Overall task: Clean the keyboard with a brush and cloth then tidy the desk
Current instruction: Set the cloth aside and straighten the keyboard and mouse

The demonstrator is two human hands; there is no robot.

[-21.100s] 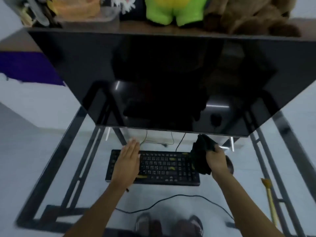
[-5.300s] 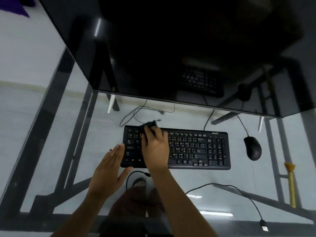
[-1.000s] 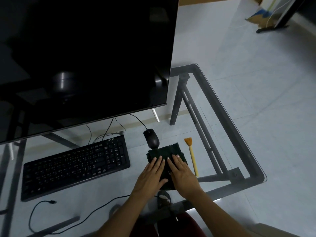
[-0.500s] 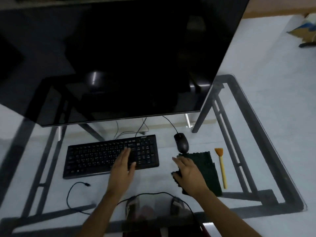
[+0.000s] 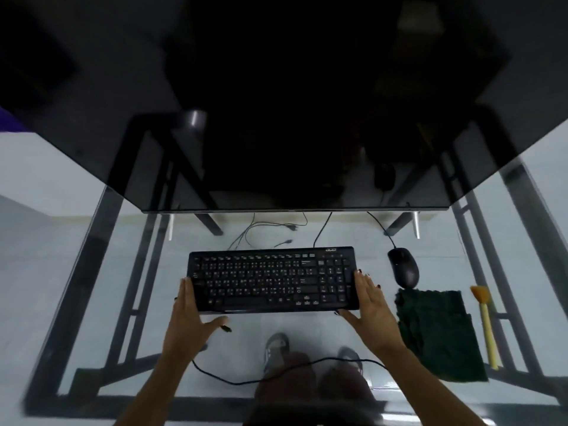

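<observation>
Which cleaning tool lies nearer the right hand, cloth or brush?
The dark green cloth, flat just beside the right hand. The yellow brush lies beyond the cloth's far edge.

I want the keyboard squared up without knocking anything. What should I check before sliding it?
1. Left hand flat against the keyboard left end: ok.
2. Right hand flat against its right end: ok.
3. Mouse apart from the keyboard: ok.
4. Cloth lying flat, off the keys: ok.
5. Brush laid beside the cloth: ok.
6. Keyboard cable free behind, under the monitor: cannot tell.
</observation>
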